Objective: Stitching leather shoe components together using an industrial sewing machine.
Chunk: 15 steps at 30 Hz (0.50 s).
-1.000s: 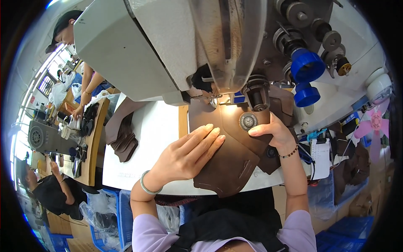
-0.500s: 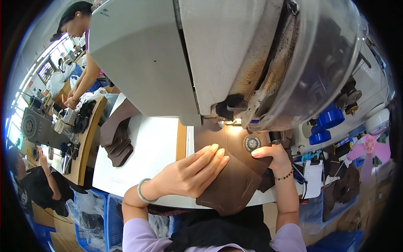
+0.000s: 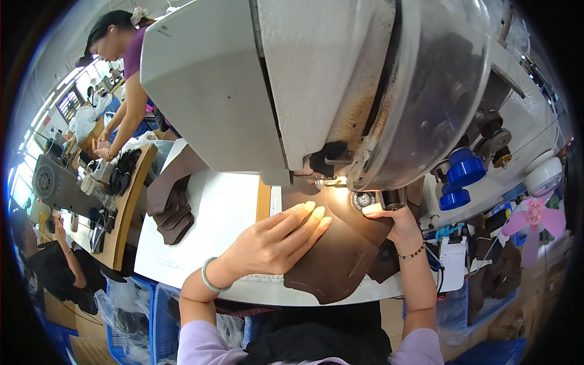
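A brown leather-like panel [image 3: 331,267] lies on the white machine table beneath the head of a large sewing machine [image 3: 213,91], in the lamp's glow. A round grey emblem [image 3: 364,199] sits on its far part. My left hand [image 3: 274,240] rests on the panel's left side, fingers stretched out flat and close together. My right hand [image 3: 398,224] grips the panel's right edge, thumb on top beside the emblem, its other fingers mostly hidden beneath. The machine head hides the panel's far end, and the needle cannot be made out.
To the left a stack of brown cut pieces [image 3: 172,210] lies on the white table [image 3: 219,225]. Blue thread spools [image 3: 465,170] and a pink fan [image 3: 534,222] are at right. Blue crates [image 3: 131,322] stand below left. Co-workers sit and stand at the left workbench [image 3: 131,207].
The panel has shifted slightly away from me under the machine head, bringing the emblem closer to it. Both hands stay on the panel. My view has tilted a little.
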Tool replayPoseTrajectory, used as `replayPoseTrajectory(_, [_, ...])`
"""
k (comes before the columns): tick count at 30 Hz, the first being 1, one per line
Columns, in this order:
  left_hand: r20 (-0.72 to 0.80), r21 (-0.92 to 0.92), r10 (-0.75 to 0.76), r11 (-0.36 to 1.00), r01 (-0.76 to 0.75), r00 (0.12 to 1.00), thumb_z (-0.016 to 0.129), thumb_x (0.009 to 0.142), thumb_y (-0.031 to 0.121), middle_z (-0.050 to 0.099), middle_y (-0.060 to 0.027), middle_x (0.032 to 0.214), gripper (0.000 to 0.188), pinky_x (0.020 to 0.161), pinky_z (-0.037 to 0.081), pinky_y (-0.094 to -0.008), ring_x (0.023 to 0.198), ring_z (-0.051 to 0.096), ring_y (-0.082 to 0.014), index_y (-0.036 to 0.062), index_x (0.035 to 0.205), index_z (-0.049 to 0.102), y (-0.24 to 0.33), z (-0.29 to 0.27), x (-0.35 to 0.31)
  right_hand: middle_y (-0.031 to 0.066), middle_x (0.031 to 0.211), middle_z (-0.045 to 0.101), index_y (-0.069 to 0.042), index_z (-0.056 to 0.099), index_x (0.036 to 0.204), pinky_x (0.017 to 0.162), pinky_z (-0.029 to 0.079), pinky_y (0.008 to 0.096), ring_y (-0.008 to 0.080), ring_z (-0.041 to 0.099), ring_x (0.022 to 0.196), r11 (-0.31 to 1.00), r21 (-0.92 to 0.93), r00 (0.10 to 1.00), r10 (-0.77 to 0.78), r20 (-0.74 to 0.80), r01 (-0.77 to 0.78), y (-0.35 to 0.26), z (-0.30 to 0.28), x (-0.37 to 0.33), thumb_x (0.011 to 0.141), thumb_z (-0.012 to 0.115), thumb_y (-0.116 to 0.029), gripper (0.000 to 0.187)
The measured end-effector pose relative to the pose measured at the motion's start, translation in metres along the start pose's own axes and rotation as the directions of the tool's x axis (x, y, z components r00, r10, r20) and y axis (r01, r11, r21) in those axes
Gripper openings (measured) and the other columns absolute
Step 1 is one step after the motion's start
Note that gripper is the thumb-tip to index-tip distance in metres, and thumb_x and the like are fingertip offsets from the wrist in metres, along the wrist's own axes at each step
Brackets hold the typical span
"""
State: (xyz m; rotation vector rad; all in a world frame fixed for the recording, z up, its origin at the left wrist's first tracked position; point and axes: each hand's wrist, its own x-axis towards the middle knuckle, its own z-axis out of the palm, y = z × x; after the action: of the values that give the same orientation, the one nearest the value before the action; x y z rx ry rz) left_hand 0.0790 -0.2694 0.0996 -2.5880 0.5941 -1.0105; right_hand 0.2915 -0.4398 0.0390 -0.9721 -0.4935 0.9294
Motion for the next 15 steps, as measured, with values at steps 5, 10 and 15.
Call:
replayPoseTrajectory(5, [-0.011, -0.030, -0.028, 0.999, 0.028, 1.000, 0.060, 0.064, 0.011, 0.064, -0.0111, 0.109, 0.051, 0.087, 0.055, -0.0318, 0.100, 0.064, -0.0244, -0.0058, 0.112, 0.065, -0.001, 0.003, -0.001, 0.0125, 0.110, 0.067, 0.001, 0.062, 0.115, 0.087, 0.056, 0.0331, 0.0221, 0.066, 0.099, 0.999, 0.012, 0.996, -0.050, 0.070, 0.050, -0.001, -0.005, 0.003, 0.064, 0.068, 0.008, 0.052])
replayPoseTrajectory(10, [-0.041, -0.110, -0.082, 0.991, 0.077, 0.996, 0.060, 0.068, 0.010, 0.064, -0.0109, 0.109, 0.045, 0.082, 0.056, -0.0311, 0.099, 0.064, -0.0245, -0.0039, 0.110, 0.066, -0.008, 0.008, -0.001, 0.0134, 0.114, 0.066, 0.001, 0.061, 0.116, 0.092, 0.054, 0.0355, 0.0229, 0.064, 0.106, 0.977, 0.164, 0.973, -0.165, 0.162, 0.138, 0.004, -0.004, 0.007, 0.077, 0.068, -0.003, 0.040])
replayPoseTrajectory(15, [-0.035, -0.191, -0.132, 0.974, 0.123, 0.991, 0.060, 0.071, 0.012, 0.065, -0.0095, 0.106, 0.042, 0.080, 0.056, -0.0309, 0.102, 0.064, -0.0246, -0.0016, 0.110, 0.067, -0.010, 0.011, -0.002, 0.0059, 0.112, 0.060, -0.008, 0.056, 0.121, 0.084, 0.054, 0.0334, 0.0172, 0.062, 0.099, 0.991, 0.091, 0.992, -0.101, 0.070, 0.094, 0.004, -0.004, 0.014, 0.080, 0.067, -0.006, 0.043])
